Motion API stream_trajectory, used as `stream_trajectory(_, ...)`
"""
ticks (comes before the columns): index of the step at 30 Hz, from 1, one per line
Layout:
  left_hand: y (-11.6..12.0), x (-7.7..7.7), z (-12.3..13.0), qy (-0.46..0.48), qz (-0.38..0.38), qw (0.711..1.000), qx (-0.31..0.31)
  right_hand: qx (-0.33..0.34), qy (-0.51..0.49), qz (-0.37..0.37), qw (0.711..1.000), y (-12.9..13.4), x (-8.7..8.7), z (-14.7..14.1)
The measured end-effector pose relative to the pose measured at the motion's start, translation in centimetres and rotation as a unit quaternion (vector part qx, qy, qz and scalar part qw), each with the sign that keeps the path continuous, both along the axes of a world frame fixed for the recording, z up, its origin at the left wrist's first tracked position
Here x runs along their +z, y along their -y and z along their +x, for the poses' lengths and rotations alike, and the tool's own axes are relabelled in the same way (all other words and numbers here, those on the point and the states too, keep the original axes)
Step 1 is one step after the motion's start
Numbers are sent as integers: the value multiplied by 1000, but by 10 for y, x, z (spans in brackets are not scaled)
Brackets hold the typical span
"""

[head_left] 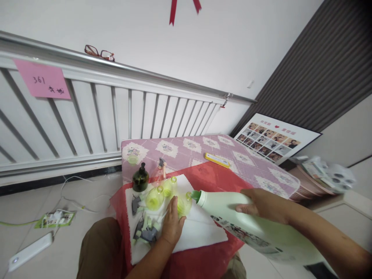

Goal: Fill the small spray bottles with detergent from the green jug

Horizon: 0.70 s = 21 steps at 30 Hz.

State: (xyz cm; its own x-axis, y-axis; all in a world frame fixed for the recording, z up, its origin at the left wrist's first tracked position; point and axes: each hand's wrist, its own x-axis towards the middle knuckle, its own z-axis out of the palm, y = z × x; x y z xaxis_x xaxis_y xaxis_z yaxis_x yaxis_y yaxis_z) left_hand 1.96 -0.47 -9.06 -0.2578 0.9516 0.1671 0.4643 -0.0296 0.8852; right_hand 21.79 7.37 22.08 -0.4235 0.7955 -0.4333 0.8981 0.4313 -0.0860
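Note:
My right hand (252, 203) grips a large pale green detergent jug (261, 232), tipped to the left. The jug's mouth is at the neck of a clear yellow-green bottle (184, 205), and no stream of liquid can be made out. Fingers and thumb of my left hand (173, 223) rest round the near left side of that bottle. Two similar bottles stand to its left, one nearer (155, 198) and one behind (170, 186). Several grey-and-green spray heads (147, 229) lie on the white cloth (200, 232) left of my left hand.
Behind the bottles stand a dark pump bottle (140, 178) and a pinkish spray bottle (159, 172). A yellow case (217, 160) lies on the patterned tabletop (192, 145), past the red cloth (203, 174). A power strip (55, 219) with cables is on the floor at left.

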Motion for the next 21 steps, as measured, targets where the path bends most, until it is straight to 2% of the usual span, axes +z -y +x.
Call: stream_trajectory(21, 1, 2, 0, 1, 12, 1000, 0, 5, 5, 10, 1000, -1, -3, 3)
